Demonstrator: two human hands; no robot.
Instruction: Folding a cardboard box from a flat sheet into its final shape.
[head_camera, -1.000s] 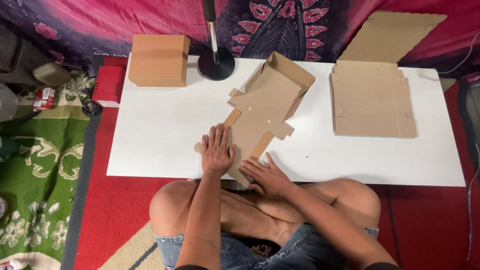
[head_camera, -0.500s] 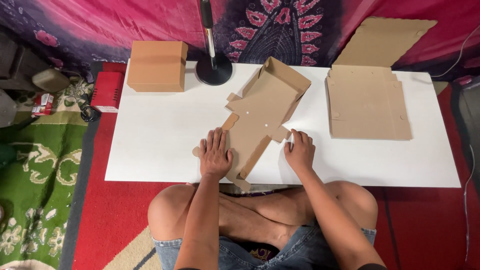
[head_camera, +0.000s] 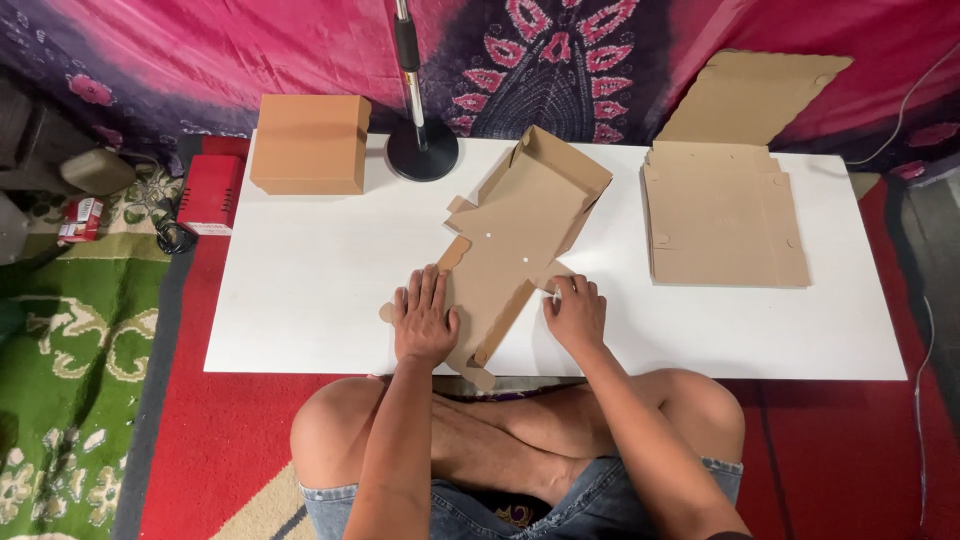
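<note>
Cardboard blank (head_camera: 512, 240), half folded, lies under flat left hand (head_camera: 424, 320) and right hand (head_camera: 574, 312)

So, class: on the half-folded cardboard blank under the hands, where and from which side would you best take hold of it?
Probably the raised side wall at the far end of the half-folded cardboard blank, pinched from above: it stands up off the white table, while the near end lies flat under the left hand.
</note>
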